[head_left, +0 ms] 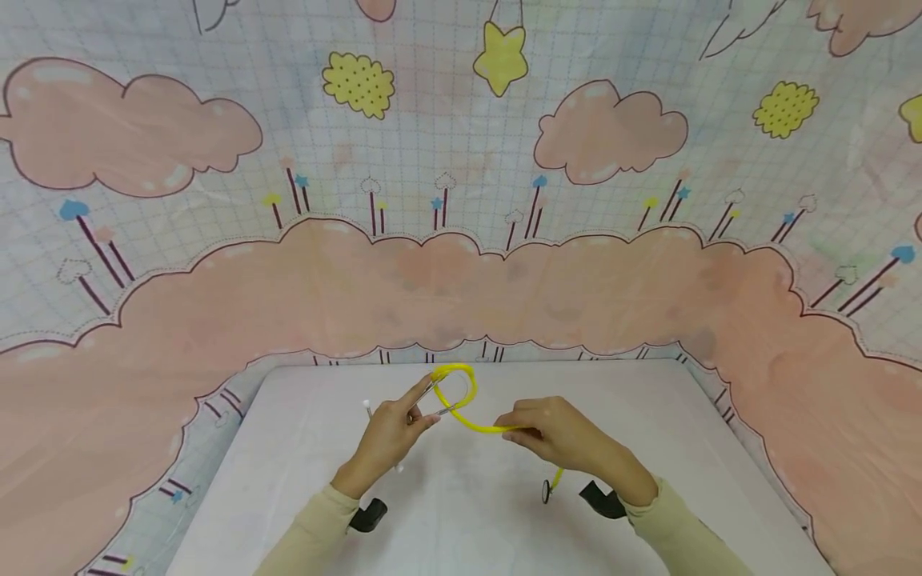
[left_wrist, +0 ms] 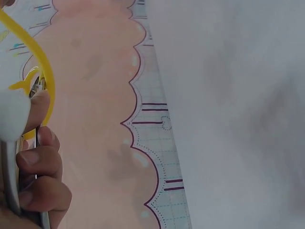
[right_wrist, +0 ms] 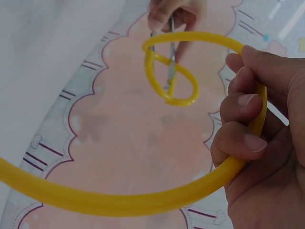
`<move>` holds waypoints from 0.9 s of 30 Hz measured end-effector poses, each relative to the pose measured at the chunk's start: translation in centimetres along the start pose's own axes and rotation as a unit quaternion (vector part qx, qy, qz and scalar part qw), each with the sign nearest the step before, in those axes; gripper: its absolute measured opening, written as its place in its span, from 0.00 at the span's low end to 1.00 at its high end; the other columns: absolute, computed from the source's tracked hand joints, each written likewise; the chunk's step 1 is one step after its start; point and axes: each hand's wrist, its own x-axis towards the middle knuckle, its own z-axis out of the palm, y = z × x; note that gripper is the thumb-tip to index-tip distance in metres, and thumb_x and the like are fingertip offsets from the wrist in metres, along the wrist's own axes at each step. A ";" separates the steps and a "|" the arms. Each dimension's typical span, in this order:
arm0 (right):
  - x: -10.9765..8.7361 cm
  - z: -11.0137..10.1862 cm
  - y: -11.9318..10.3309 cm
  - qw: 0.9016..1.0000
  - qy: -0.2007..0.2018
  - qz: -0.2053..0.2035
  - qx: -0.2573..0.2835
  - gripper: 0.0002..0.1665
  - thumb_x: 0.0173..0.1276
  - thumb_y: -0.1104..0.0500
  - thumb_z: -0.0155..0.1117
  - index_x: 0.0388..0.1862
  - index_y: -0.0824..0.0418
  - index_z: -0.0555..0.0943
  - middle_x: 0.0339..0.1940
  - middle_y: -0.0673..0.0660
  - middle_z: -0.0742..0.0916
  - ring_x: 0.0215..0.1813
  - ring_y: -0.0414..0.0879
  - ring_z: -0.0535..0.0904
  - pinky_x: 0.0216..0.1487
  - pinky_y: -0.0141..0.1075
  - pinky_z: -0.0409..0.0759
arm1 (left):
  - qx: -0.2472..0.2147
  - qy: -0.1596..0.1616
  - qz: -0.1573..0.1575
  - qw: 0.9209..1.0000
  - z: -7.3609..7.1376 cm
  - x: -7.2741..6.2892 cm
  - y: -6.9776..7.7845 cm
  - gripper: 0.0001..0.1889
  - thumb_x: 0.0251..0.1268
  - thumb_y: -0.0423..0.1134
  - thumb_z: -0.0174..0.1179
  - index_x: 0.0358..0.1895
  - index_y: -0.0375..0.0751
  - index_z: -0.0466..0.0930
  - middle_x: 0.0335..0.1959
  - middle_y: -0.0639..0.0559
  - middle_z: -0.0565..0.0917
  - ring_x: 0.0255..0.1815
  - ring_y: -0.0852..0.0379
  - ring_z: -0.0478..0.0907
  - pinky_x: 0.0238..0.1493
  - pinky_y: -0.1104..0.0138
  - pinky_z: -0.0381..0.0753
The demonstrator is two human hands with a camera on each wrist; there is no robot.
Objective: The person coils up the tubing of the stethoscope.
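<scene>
A yellow stethoscope spans both hands over the table. My left hand [head_left: 389, 432] grips its metal ear tubes [head_left: 448, 409]; a blurred white ear tip [left_wrist: 13, 114] stands close to the camera in the left wrist view. Beyond the left fingers, the yellow tubing [head_left: 473, 388] makes a loop around the metal tubes. My right hand [head_left: 551, 428] holds the tubing farther along, fingers curled round it in the right wrist view. Below that hand hangs the black-rimmed chest piece [head_left: 547, 491], at the tubing's end.
Under the hands lies a white table [head_left: 461, 512]. A patterned cloth [head_left: 504, 296] with pink clouds and stars rises behind it and along its sides. Black pieces [head_left: 369, 516] show at both wrists.
</scene>
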 end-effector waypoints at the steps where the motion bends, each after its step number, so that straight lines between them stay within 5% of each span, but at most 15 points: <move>1: 0.1 -0.1 0.0 1.000 0.002 -0.005 -0.002 0.10 0.67 0.58 0.67 0.46 0.56 0.87 0.30 0.44 0.85 0.28 0.28 0.73 0.29 0.20 0.74 | 0.002 -0.008 -0.001 1.000 0.1 -0.1 0.1 0.36 0.59 0.41 0.70 0.72 0.50 0.67 0.17 0.62 0.77 0.14 0.70 0.62 0.21 0.74 0.65; 10: 0.7 -0.8 0.4 0.999 0.028 -0.035 -0.020 0.08 0.66 0.60 0.68 0.43 0.57 0.87 0.30 0.45 0.84 0.28 0.29 0.73 0.30 0.19 0.73 | 0.035 -0.045 0.002 0.998 0.4 -0.6 0.3 0.36 0.60 0.43 0.69 0.72 0.51 0.67 0.18 0.64 0.75 0.16 0.71 0.62 0.22 0.75 0.66; 20: 1.8 -1.2 1.0 0.997 0.075 0.001 -0.006 0.10 0.64 0.59 0.69 0.44 0.57 0.87 0.28 0.44 0.81 0.26 0.32 0.68 0.27 0.23 0.72 | 0.048 -0.075 0.037 0.995 -0.1 -1.1 2.0 0.36 0.58 0.42 0.70 0.72 0.49 0.68 0.19 0.63 0.75 0.17 0.70 0.62 0.22 0.75 0.67; 27: 2.3 -1.3 1.1 0.996 0.091 -0.013 -0.007 0.10 0.64 0.61 0.69 0.45 0.57 0.86 0.28 0.44 0.81 0.27 0.32 0.68 0.27 0.23 0.71 | 0.054 -0.109 0.063 0.991 -0.3 -1.2 2.4 0.37 0.62 0.45 0.67 0.74 0.54 0.64 0.20 0.64 0.75 0.17 0.72 0.63 0.23 0.75 0.69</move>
